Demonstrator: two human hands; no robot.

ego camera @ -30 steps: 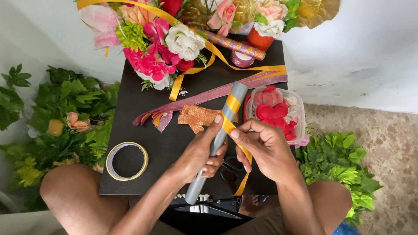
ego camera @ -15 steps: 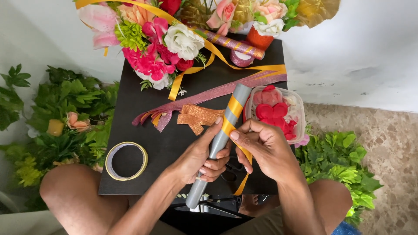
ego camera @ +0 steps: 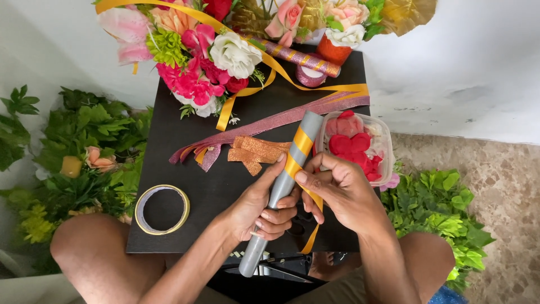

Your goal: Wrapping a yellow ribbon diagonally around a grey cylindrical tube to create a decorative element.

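Left hand (ego camera: 261,208) clenched around grey tube (ego camera: 281,188), centre frame above black table (ego camera: 169,141) | right hand (ego camera: 343,194) pinching yellow ribbon (ego camera: 295,160) against tube | risk: slack grip would probably loosen the spiral wrap.

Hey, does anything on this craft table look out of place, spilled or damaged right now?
Nothing looks spilled or broken. The only loose end: the yellow ribbon dangles off the table's front edge below the right hand, which winds it round the grey tube gripped by the left hand.
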